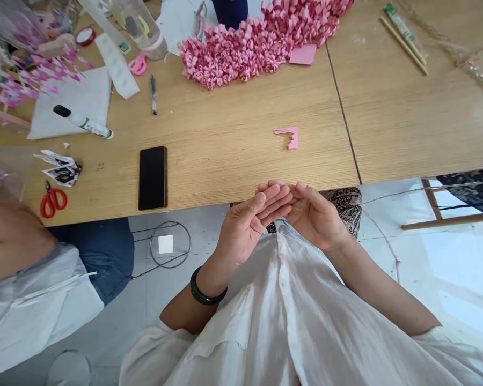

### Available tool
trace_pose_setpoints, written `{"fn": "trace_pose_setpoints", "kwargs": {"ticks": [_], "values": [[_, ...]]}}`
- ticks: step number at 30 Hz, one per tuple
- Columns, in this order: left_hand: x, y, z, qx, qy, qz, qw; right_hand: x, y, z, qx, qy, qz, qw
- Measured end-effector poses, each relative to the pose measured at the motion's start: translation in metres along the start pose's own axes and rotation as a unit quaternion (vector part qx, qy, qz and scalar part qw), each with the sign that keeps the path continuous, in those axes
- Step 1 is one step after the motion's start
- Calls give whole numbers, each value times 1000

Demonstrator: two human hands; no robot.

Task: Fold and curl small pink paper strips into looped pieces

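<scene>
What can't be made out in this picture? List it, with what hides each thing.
Head view, between the palms: the left hand and right hand are cupped together, so anything in their grip is hidden by the fingers.
Head view, pink paper pile: cut off by the top edge.
Head view, person on the left: cut off by the left edge.
Head view, glue tube label: too small to read.
</scene>
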State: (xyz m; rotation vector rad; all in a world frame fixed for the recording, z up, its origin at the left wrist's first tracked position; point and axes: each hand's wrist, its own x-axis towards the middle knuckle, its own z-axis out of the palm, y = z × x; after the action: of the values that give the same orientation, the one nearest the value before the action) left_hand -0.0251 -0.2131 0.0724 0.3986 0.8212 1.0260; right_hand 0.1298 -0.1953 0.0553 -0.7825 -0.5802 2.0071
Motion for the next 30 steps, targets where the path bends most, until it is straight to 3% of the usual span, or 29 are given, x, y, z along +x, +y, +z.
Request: {"fn": "trace_pose_setpoints", "kwargs": {"ticks": [6,22,30], "values": [[3,-1,1,5,13,-6,1000,1,2,-4,-6,10,-4,1000],[4,13,-1,-83,-93,-92,988,3,1,-10,-2,25,-3,1000],[7,14,0,-118,-95,-108,982,3,4,-12,9,52,1,999]]}}
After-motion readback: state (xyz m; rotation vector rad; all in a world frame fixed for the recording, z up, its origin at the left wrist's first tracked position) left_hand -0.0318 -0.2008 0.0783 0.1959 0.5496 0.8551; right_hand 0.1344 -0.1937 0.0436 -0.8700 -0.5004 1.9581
